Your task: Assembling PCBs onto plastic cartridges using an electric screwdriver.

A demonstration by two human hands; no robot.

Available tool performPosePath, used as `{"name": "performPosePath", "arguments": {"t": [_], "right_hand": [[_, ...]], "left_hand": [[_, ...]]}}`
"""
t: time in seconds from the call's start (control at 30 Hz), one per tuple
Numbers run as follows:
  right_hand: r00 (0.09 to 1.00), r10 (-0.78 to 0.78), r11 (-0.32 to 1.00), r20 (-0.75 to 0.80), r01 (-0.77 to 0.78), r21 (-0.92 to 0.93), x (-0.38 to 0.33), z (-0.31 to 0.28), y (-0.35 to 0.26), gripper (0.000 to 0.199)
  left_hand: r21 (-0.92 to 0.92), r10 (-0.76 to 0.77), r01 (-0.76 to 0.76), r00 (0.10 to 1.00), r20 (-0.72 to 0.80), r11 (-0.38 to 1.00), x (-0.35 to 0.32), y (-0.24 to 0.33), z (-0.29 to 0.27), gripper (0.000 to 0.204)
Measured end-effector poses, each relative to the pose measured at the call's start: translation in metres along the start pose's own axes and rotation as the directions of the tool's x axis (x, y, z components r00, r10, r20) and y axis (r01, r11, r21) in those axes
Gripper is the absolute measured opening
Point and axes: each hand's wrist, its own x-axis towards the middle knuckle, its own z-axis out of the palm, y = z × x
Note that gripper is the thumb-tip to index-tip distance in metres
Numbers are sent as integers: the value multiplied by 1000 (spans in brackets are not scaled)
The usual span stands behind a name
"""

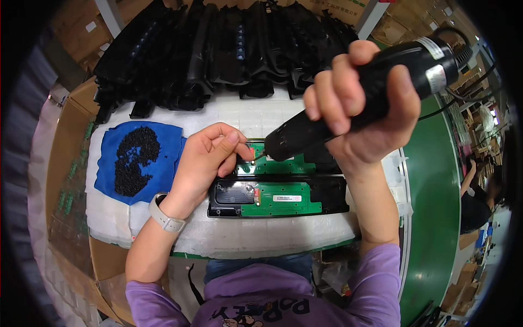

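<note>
Head view, looking down past our fingers [224,146].
We look from the left of two fisheye cameras worn side by side on the head, above and behind the fingers, facing steeply down and forward; our picture stands upright. The lens sits close, taking in the purple shirt [256,291] on the near side of the fingers and the black parts [229,65] well beyond them, with straight edges bending toward the rim.

– In right grip [369,140]?
– Black power screwdriver [305,133], tilted, bit [259,157] at upper green circuit board [298,165].
– At left grip [210,151]?
– Curled beside bit; hold unclear.
– Elsewhere on bench [261,233]?
– Lower circuit board [298,206]; blue cloth [108,155] bearing small black pieces [129,183].
</note>
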Motion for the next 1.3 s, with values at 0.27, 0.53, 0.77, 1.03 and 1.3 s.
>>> {"name": "performPosePath", "arguments": {"t": [0.27, 0.53, 0.77, 1.03, 1.3], "right_hand": [[1000, 6, 999, 11, -6, -36, 1, -12, -1, 42], [1000, -6, 999, 23, 7, -46, -1, -10, -1, 42], [1000, -9, 999, -16, 8, -37, -2, -9, 0, 41], [974, -20, 1000, -227, 20, -1, 0, 0, 3, 32], [971, 135, 852, -199, -216, -477, 4, -7, 8, 24]], "left_hand": [[26, 19, -19, 1000, 6, 999, -4, 0, 8, 12], [49, -16, 15, 1000, 17, 999, -5, 0, 8, 13], [22, -57, 56, 998, 34, 998, -6, 0, 8, 12], [-2, -58, 58, 998, 7, 998, -7, -8, 13, 18], [167, 222, -191, 955, -197, 967, -1, -9, 9, 19]]}}
